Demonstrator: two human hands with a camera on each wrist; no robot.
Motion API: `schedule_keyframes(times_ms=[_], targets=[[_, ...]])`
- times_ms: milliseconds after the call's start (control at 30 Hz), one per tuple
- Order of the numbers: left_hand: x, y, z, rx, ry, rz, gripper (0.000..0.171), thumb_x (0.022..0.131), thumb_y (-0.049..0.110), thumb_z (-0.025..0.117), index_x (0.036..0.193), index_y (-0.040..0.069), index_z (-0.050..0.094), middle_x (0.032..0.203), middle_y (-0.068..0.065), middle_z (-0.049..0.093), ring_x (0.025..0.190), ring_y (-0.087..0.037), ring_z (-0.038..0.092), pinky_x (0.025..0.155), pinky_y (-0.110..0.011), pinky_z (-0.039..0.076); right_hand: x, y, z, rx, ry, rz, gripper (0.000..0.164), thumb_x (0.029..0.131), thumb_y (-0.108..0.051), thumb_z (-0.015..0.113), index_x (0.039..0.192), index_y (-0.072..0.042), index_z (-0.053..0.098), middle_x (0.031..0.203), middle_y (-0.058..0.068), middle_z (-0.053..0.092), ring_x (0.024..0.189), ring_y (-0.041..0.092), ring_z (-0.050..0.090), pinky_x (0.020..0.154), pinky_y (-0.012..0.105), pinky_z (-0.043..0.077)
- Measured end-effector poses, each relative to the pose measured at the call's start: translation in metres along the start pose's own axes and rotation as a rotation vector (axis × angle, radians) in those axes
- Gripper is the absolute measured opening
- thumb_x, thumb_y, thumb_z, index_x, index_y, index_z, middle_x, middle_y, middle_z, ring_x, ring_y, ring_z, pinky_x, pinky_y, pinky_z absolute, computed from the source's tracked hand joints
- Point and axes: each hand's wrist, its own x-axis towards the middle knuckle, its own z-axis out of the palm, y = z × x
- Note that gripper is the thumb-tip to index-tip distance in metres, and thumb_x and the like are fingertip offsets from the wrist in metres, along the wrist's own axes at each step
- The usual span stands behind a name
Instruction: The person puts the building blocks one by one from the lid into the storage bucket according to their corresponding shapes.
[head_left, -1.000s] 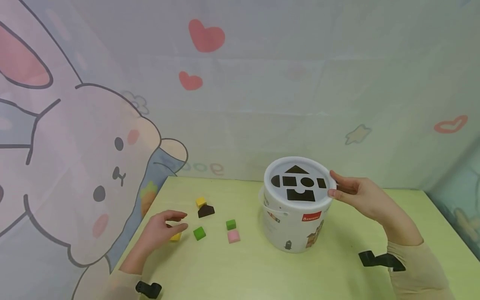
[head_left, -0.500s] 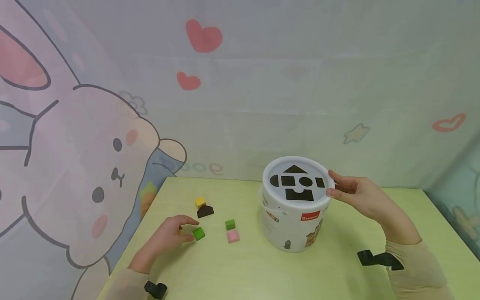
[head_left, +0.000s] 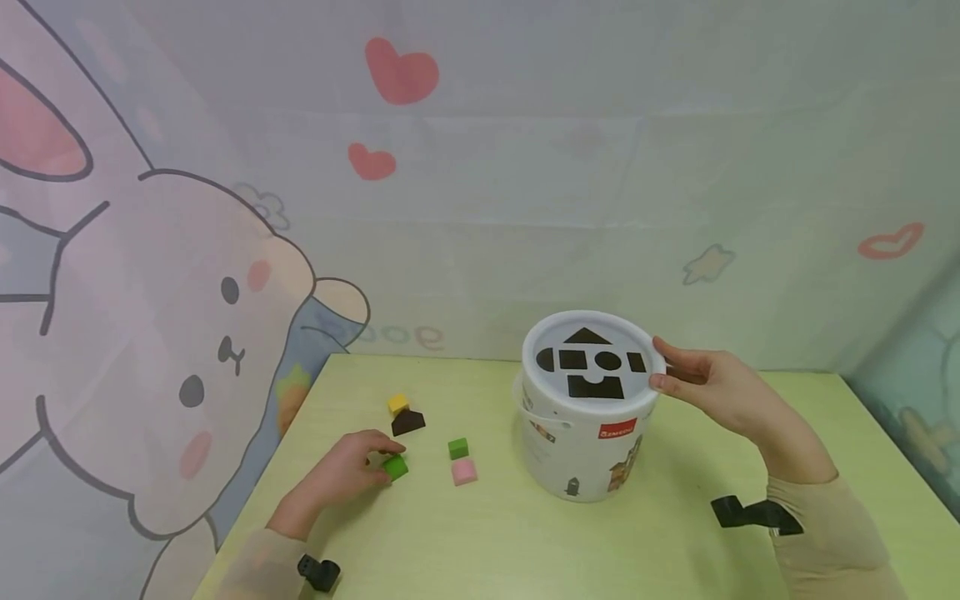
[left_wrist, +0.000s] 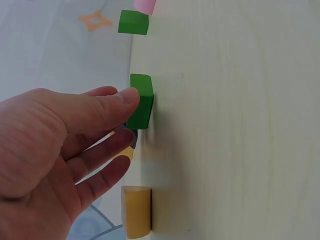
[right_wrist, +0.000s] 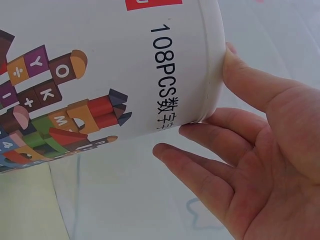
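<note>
In the head view my left hand (head_left: 348, 471) is low over the table, thumb and index finger pinching a green block (head_left: 395, 467). The left wrist view shows the thumb on the near face of this green block (left_wrist: 144, 102), other fingers spread loosely below. A yellow block with a rounded side (left_wrist: 136, 212) lies near those fingers; the hand hides it from the head view. My right hand (head_left: 720, 392) grips the rim of a white toy-block bucket (head_left: 581, 458), whose lid (head_left: 555, 385) has dark shaped cutouts. In the right wrist view, the thumb and fingers span the bucket's edge.
Just right of the left hand, a small green block (head_left: 458, 449) touches a pink block (head_left: 464, 472). Farther back, a yellow cube (head_left: 398, 405) sits against a dark brown block (head_left: 408, 422). A printed cloth backdrop (head_left: 480, 208) rises behind the table (head_left: 525, 550).
My left hand has moved right and slightly down, from above the yellow block to the green block, and its fingers have closed on it. The right hand stays at the bucket's rim.
</note>
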Motion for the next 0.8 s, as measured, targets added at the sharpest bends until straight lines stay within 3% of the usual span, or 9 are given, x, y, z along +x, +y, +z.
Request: schedule_keyframes(times_ms=[333,600,800], targets=[[0.007,0.0,0.005,0.072,-0.026,-0.022,0.039,0.078,-0.006,0.089,0.116,0.003,0.081,0.105,0.002,0.069,0.095,-0.017,0.064,0.087,-0.038,0.056,0.001,0.002,0.0,0.012,0.002,-0.015,0.074,0.107,-0.034,0.07,0.165,-0.004,0.036,0.15,0.022,0.058,0.141,0.044,0.054,0.11,0.066,0.045],[0.011,0.004,0.009,0.206,-0.052,0.057,0.038,0.075,-0.006,0.092,0.111,0.004,0.082,0.118,-0.008,0.071,0.111,-0.033,0.067,0.099,-0.051,0.055,0.001,0.002,0.0,0.021,0.003,-0.025,0.074,0.107,-0.033,0.07,0.165,-0.004,0.036,0.151,0.022,0.057,0.14,0.044,0.054,0.11,0.065,0.046],[0.014,0.004,0.009,0.238,-0.074,0.098,0.034,0.076,-0.005,0.092,0.106,0.007,0.083,0.113,-0.003,0.072,0.108,-0.03,0.068,0.097,-0.05,0.056,0.0,0.003,0.0,0.024,0.004,-0.023,0.074,0.107,-0.034,0.07,0.165,-0.004,0.036,0.152,0.021,0.056,0.141,0.043,0.054,0.11,0.064,0.046]])
